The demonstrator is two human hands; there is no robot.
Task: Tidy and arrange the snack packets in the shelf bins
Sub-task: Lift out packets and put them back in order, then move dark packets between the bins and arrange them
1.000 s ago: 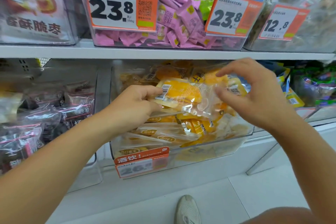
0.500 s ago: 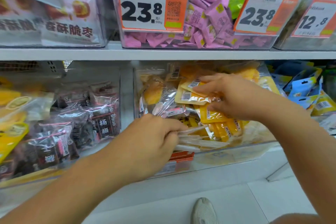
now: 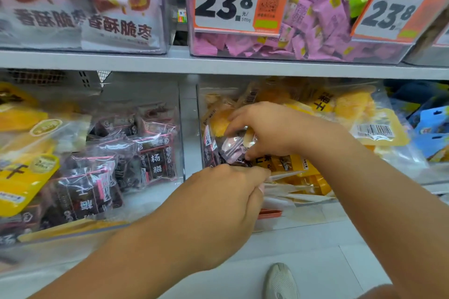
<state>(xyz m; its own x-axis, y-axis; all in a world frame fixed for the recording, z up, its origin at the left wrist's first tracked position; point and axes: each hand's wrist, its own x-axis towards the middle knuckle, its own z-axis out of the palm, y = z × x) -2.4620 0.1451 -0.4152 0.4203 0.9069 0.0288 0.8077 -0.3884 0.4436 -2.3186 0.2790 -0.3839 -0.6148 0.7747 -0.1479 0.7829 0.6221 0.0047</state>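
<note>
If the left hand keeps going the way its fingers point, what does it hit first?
Most likely the flat clear-edged packets stacked at the front of the yellow-snack bin; the left hand points right into them and its fingertips already seem to touch, though depth is unclear.

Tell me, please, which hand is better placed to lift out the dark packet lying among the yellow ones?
Right. The right hand already pinches the dark packet, while the left hand grips yellow packets at the bin's front.
</note>
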